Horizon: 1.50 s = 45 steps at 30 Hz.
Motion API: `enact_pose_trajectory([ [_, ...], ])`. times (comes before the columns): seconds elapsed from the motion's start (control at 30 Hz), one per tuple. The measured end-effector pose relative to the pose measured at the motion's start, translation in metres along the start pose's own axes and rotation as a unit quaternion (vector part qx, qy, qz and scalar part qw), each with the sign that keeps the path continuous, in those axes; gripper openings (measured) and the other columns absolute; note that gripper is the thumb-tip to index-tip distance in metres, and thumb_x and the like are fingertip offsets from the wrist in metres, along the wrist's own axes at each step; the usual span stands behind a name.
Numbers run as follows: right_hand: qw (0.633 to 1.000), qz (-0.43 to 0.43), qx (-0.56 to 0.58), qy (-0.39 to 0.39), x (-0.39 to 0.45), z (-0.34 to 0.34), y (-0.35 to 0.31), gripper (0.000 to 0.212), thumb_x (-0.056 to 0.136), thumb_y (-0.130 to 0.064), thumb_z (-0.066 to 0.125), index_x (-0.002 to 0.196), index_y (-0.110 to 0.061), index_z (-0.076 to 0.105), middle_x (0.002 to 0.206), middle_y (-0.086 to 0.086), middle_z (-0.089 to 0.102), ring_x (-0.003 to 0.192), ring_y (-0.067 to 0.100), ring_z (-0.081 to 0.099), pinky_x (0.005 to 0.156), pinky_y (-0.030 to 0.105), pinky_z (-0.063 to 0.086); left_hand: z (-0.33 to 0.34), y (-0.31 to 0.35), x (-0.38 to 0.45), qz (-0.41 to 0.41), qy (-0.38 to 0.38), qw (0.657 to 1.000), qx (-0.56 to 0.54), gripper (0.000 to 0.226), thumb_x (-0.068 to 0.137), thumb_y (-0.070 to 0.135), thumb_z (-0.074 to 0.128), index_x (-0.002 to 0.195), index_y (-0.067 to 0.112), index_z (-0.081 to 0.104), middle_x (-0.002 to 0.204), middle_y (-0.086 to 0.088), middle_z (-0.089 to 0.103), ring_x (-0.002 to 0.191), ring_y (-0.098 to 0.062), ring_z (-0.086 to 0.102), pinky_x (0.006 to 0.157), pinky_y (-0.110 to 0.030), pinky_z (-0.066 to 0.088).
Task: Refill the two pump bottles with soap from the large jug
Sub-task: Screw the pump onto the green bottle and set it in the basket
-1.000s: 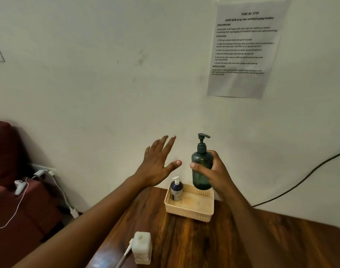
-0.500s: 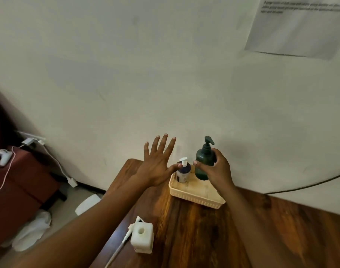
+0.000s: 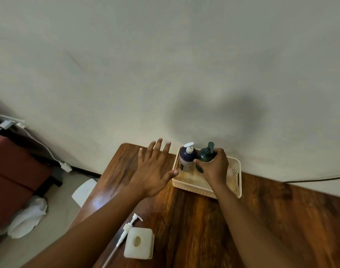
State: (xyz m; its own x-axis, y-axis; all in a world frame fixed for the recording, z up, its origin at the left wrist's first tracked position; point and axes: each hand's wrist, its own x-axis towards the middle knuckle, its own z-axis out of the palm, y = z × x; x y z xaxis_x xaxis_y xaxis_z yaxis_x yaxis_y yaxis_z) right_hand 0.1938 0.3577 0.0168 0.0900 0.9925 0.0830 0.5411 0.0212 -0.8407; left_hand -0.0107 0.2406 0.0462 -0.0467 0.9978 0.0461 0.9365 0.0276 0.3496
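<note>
A dark green pump bottle (image 3: 204, 154) stands inside the cream basket (image 3: 235, 178) at the back of the wooden table, and my right hand (image 3: 214, 166) is wrapped around it. Beside it on the left stands a smaller dark blue pump bottle (image 3: 187, 157) with a white pump. My left hand (image 3: 152, 171) hovers flat with fingers spread just left of the basket, its thumb at the basket's rim. The large white jug (image 3: 139, 242) sits near the front of the table with its mouth uncapped. A white pump with a long tube (image 3: 126, 228) lies against the jug's left side.
The table (image 3: 262, 219) meets a plain wall at the back. Its left edge drops to the floor, where white cloth (image 3: 28, 215), a sheet of paper (image 3: 84, 191) and a charger cable (image 3: 65, 166) lie. A red seat (image 3: 8, 171) stands far left. A black cable (image 3: 320, 178) runs along the wall at right.
The view tilted downward. My right hand lowered the green bottle into the basket next to the blue one. My left hand stayed spread and sank toward the basket's left rim.
</note>
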Motion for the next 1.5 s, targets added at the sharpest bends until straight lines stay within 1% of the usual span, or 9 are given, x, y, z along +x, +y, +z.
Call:
enact_pose_trajectory([
  [0.1, 1.000, 0.004, -0.011, 0.020, 0.007, 0.016, 0.015, 0.069, 0.050, -0.031, 0.098, 0.102, -0.022, 0.053, 0.103, -0.003, 0.060, 0.096, 0.018, 0.059, 0.079, 0.027, 0.050, 0.012, -0.008, -0.001, -0.004, -0.002, 1.000, -0.006, 0.091, 0.090, 0.086, 0.011, 0.163, 0.039, -0.013, 0.172, 0.004, -0.021, 0.158, -0.019, -0.021, 0.125, -0.061, -0.012],
  [0.27, 0.999, 0.035, 0.009, 0.036, 0.016, 0.027, 0.029, 0.076, 0.044, -0.042, 0.098, 0.099, -0.024, 0.047, 0.099, -0.008, 0.054, 0.089, 0.013, 0.054, 0.071, 0.021, 0.042, 0.026, -0.016, -0.003, -0.009, -0.007, 1.000, -0.021, 0.091, 0.088, 0.088, 0.010, 0.163, 0.039, -0.013, 0.172, 0.006, -0.021, 0.159, -0.019, -0.020, 0.125, -0.059, -0.012],
  [0.43, 0.999, 0.037, 0.010, 0.025, 0.021, 0.026, 0.037, 0.077, 0.045, -0.041, 0.098, 0.100, -0.023, 0.047, 0.100, -0.007, 0.055, 0.089, 0.012, 0.054, 0.066, 0.014, 0.038, 0.034, -0.019, -0.003, -0.007, -0.015, 1.000, -0.016, 0.093, 0.087, 0.089, 0.005, 0.163, 0.038, -0.014, 0.172, 0.006, -0.023, 0.158, -0.017, -0.022, 0.126, -0.060, -0.011],
  [0.7, 0.999, 0.042, -0.009, -0.019, 0.024, 0.024, 0.044, 0.074, 0.052, -0.041, 0.096, 0.110, -0.014, 0.058, 0.111, 0.003, 0.065, 0.096, 0.016, 0.059, 0.081, 0.027, 0.047, 0.046, -0.025, -0.009, -0.009, -0.017, 1.000, -0.021, 0.092, 0.088, 0.089, 0.004, 0.163, 0.038, -0.010, 0.172, 0.006, -0.018, 0.159, -0.016, -0.020, 0.126, -0.059, -0.011],
  [0.83, 0.999, 0.037, -0.008, -0.037, 0.025, 0.022, 0.044, 0.072, 0.055, -0.040, 0.095, 0.111, -0.015, 0.058, 0.113, 0.002, 0.065, 0.100, 0.018, 0.061, 0.081, 0.025, 0.046, 0.051, -0.028, -0.014, -0.013, -0.028, 0.999, -0.018, 0.091, 0.089, 0.088, 0.003, 0.163, 0.038, -0.011, 0.173, 0.004, -0.018, 0.159, -0.017, -0.021, 0.126, -0.060, -0.010],
  [0.97, 0.998, 0.039, -0.009, -0.054, 0.029, 0.021, 0.043, 0.075, 0.058, -0.039, 0.094, 0.118, -0.014, 0.057, 0.120, 0.004, 0.065, 0.108, 0.022, 0.062, 0.088, 0.029, 0.048, 0.052, -0.030, -0.018, -0.018, -0.028, 0.999, -0.024, 0.091, 0.089, 0.087, 0.005, 0.163, 0.037, -0.008, 0.173, 0.003, -0.016, 0.159, -0.019, -0.019, 0.126, -0.060, -0.010],
  [1.23, 0.995, 0.040, -0.011, -0.086, 0.024, 0.017, 0.046, 0.076, 0.058, -0.038, 0.094, 0.119, -0.016, 0.055, 0.120, 0.003, 0.065, 0.110, 0.022, 0.061, 0.084, 0.025, 0.042, 0.042, -0.031, -0.034, -0.038, -0.030, 0.998, -0.026, 0.099, 0.083, 0.090, -0.002, 0.165, 0.035, -0.006, 0.173, 0.003, -0.018, 0.159, -0.019, -0.019, 0.126, -0.059, -0.013],
  [1.4, 0.994, 0.060, -0.010, -0.092, 0.005, 0.003, 0.040, 0.096, 0.056, -0.042, 0.094, 0.134, -0.014, 0.047, 0.137, 0.007, 0.056, 0.124, 0.027, 0.053, 0.096, 0.035, 0.044, 0.029, -0.039, -0.051, -0.067, -0.035, 0.997, -0.017, 0.095, 0.088, 0.084, 0.008, 0.166, 0.031, -0.003, 0.174, 0.000, -0.012, 0.160, -0.020, -0.013, 0.127, -0.058, -0.010],
  [1.5, 0.996, 0.057, -0.017, -0.065, -0.027, -0.015, 0.033, 0.104, 0.058, -0.045, 0.092, 0.144, -0.020, 0.039, 0.147, 0.006, 0.046, 0.132, 0.028, 0.045, 0.105, 0.044, 0.043, 0.023, -0.047, -0.066, -0.086, -0.035, 0.996, -0.009, 0.089, 0.094, 0.080, 0.016, 0.166, 0.030, -0.001, 0.175, -0.001, -0.008, 0.161, -0.020, -0.009, 0.127, -0.057, -0.009],
])
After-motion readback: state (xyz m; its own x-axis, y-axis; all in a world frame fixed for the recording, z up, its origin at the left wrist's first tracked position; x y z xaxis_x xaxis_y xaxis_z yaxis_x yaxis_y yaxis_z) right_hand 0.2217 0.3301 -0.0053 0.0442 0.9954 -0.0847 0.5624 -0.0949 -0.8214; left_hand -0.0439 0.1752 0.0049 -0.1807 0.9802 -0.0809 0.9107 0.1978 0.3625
